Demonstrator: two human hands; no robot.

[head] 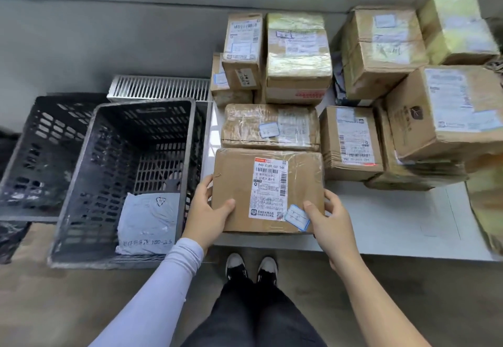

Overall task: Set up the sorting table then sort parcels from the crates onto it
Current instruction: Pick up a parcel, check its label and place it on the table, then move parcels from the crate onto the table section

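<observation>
Placing a parcel: left hand (209, 208) and right hand (330, 218) clasp the cardboard box (268, 190) at lower centre on the white surface (381, 224); align it squarely against its neighbours before letting go

Bare table (381, 218) right of front box (268, 190); stacked boxes (299, 55) block rear; crate (122, 180) flanks left.

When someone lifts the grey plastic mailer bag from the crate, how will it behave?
The grey mailer bag will probably be floppy, since its surface is creased and it slumps against the wall of the black crate. It looks thin, so likely light. Its smooth film may be slippery.
</observation>
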